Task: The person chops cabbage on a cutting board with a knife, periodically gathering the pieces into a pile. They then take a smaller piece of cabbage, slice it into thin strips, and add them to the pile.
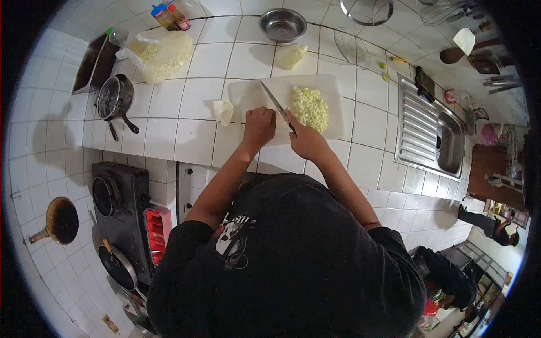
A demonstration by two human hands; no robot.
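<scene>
My right hand [309, 142] is wrapped round the handle of a kitchen knife [273, 97], whose blade points away and to the left over a white cutting board [245, 93]. A heap of finely chopped cabbage [310, 110] lies on the board, just right of the blade. My left hand [260, 128] rests at the board's near side, left of the knife, with its fingers curled; whatever is under them is hidden. A pale cabbage leaf [224, 112] lies by the board's left edge. Beyond the board sits a cabbage chunk [291, 56].
A steel bowl [283, 26] stands at the back of the tiled counter [205, 62]. To the left are a plastic bag of chopped cabbage [163, 56] and a pan [114, 98]. A sink [448, 143] is at right, a stove [127, 197] lower left. Other people appear far right.
</scene>
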